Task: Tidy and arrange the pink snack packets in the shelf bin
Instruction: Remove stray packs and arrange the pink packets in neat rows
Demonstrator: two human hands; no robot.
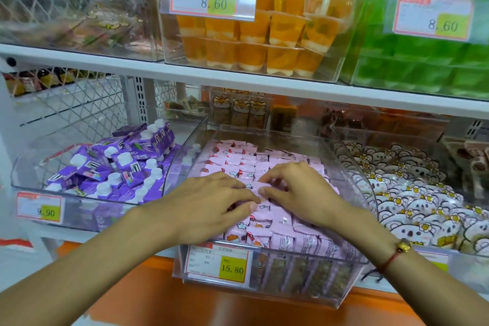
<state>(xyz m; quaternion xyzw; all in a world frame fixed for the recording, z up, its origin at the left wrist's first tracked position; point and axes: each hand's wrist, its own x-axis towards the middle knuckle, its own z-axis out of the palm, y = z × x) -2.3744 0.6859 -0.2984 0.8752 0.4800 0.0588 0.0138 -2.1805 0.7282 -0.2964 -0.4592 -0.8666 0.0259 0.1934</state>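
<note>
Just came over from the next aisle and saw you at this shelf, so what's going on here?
A person is tidying the pink snack packets in the clear shelf bin marked 15.80. Both hands are down on the pile near its middle: the left hand lies over the packets with its fingers bent, and the right hand fingers a packet beside it. The rear rows look neat; the front packets lie jumbled.

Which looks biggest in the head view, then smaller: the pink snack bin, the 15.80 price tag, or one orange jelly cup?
1. pink snack bin
2. 15.80 price tag
3. orange jelly cup
The cup sits farther back, so it may only look smaller than the tag.
</note>
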